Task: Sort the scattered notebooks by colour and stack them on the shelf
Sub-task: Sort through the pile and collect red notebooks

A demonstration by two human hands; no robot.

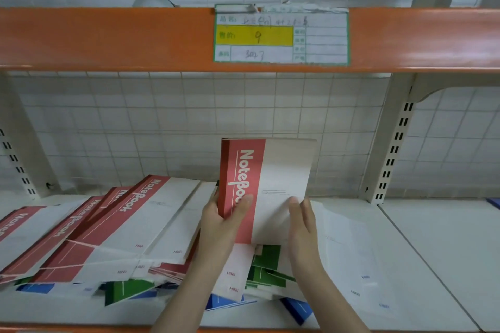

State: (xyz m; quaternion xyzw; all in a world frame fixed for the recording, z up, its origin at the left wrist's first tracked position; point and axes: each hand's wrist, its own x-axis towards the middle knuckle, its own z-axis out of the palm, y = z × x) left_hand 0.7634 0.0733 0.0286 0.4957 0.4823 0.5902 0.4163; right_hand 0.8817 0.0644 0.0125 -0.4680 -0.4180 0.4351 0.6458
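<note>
Left hand (224, 222) grips the red notebook (259, 184) by its spine, upright, long axis vertical, right hand (303, 227) flat-fingered against its cover, red pile (108, 227) lying left on the shelf (433, 238), nearer the left hand.

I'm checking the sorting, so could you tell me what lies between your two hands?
In the head view, a red notebook stands upright between the left hand and the right hand.
</note>
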